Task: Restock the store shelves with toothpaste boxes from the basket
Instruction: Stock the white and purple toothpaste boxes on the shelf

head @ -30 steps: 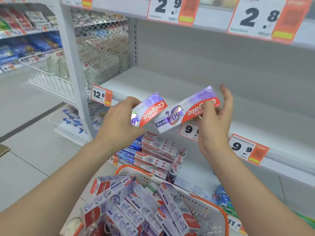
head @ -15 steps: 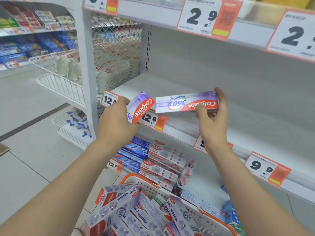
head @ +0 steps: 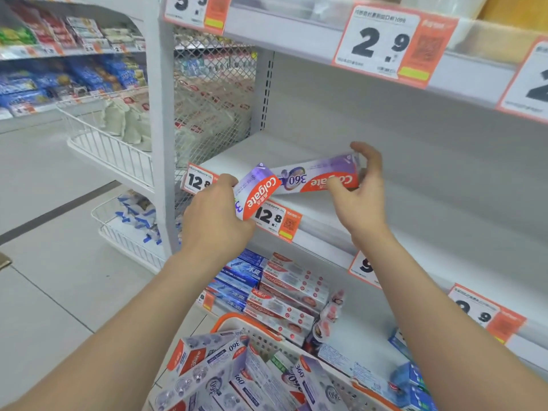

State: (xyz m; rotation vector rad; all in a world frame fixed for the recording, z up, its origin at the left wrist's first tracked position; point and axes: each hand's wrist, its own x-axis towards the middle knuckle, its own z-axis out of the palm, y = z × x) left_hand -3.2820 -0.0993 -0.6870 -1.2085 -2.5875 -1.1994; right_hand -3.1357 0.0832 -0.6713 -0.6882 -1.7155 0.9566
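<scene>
Toothpaste boxes (head: 207, 361), white and purple with "360" print, lie piled at mixed angles in the basket (head: 237, 317). The basket has an orange rim and white perforated walls and sits at the bottom of the view, between the two forearms. Left hand (head: 218, 216): fingers wrapped round the lower part of a purple-and-red Colgate box, noted as first box (head: 258, 189). It is tilted, upper end toward the right, and is held in front of the shelf edge, partly covering the 12.8 price tag (head: 274, 217). Right hand (head: 360, 194): grips a matching second box (head: 314, 175) at its right end, thumb on the front face over the red logo, fingers curved above and behind that end. Second box lies lengthwise along the front of the middle shelf (head: 444, 203), print upside down; whether its underside rests fully on the board cannot be told. Its left end sits just behind the upper end of the first box. On the lower shelf, directly beyond the basket, red-and-white cartons (head: 287, 295) are stacked beside blue cartons (head: 240, 277). Upper shelf edge carries a 2.9 price tag (head: 379, 44). A white wire rack (head: 109, 149) holding pale packs hangs on the neighbouring bay, far left.
</scene>
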